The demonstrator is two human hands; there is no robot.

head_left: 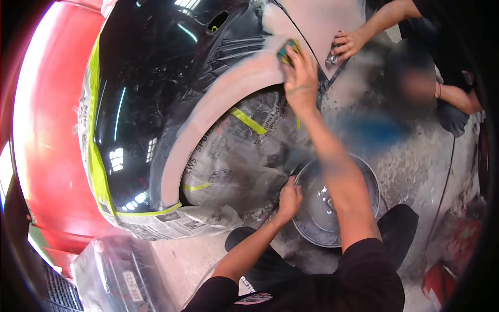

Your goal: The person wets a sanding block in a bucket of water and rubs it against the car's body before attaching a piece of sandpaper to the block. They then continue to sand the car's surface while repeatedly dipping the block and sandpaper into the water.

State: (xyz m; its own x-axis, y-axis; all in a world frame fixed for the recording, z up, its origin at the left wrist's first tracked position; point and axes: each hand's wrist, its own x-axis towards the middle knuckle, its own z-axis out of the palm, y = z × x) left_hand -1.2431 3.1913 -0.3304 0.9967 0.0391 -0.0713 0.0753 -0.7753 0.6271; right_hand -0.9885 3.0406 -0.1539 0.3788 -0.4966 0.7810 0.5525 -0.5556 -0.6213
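My right hand (301, 78) presses a green and yellow sanding pad (289, 52) against the pinkish filler strip (228, 96) that curves along the wheel arch of a black car panel (150, 67). My left hand (290, 197) is lower down, beside the rim of a round basin of water (318, 208); its fingers are bent, and whatever lies between them is too small to make out. Newspaper (234, 156) with strips of yellow-green tape fills the wheel opening. My right forearm crosses over the basin and hides part of it.
A co-worker's hand (349, 44) holds a dark object on the adjoining pinkish panel (332, 21), upper right. The co-worker crouches beside it. A red car (57, 130) stands at left, a plastic-wrapped box (119, 275) below it. A red object (439, 286) lies lower right.
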